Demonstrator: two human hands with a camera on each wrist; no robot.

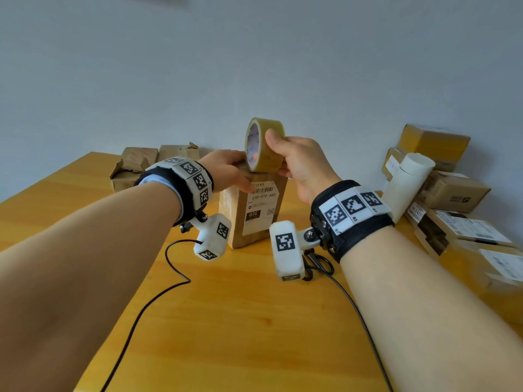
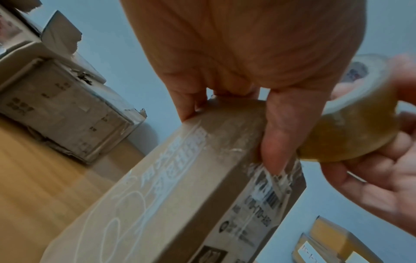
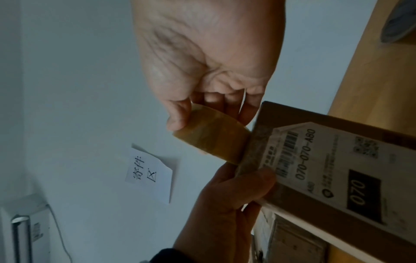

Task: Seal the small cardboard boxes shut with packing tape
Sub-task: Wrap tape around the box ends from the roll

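A small brown cardboard box (image 1: 256, 213) with a white shipping label stands upright on the wooden table (image 1: 226, 321). My left hand (image 1: 236, 172) grips its top end, and the thumb (image 2: 276, 142) presses down on the labelled front face near the top edge. My right hand (image 1: 278, 154) holds a roll of yellowish packing tape (image 1: 264, 144) on edge against the box top, thumb on the roll's rim and fingers under it. In the right wrist view the roll (image 3: 211, 140) touches the box (image 3: 337, 169) at its top end. A tape strip is not clearly visible.
Black scissors (image 1: 319, 264) lie on the table under my right wrist. A white tube (image 1: 407, 185) and stacked boxes (image 1: 452, 193) crowd the right edge. Torn boxes (image 1: 138, 165) sit at the back left. A black cable (image 1: 169, 278) crosses the table. A paper note (image 3: 150, 174) hangs on the wall.
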